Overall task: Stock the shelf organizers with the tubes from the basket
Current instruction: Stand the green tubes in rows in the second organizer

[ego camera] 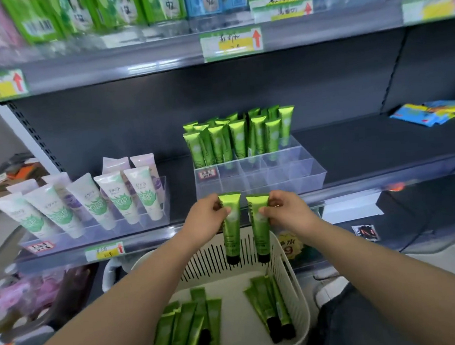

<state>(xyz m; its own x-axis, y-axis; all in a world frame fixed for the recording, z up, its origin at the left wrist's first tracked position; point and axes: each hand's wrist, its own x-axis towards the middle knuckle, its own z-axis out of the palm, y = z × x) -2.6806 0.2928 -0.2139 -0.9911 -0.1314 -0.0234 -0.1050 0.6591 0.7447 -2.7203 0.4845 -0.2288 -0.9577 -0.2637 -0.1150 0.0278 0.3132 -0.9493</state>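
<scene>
1. Head view: the left tube (231, 226) and right tube (260, 229) are hanging cap-down above the basket (295, 284).
2. The left hand (207, 218) and right hand (286, 211) are each pinching one tube's crimped top.
3. Loose tubes (189, 327) are lying in the basket; standing tubes (238, 140) are filling the back rows of the organizer (275, 178).
4. White tubes (92, 202) are leaning at left, seemingly in another clear tray.

Basket (295, 289) sits below shelf organizer (303, 176); two tubes (232, 226) hang between.

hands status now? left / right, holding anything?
Left hand: pinching a green tube by its crimped end, cap down.
Right hand: pinching a second green tube the same way.
</scene>
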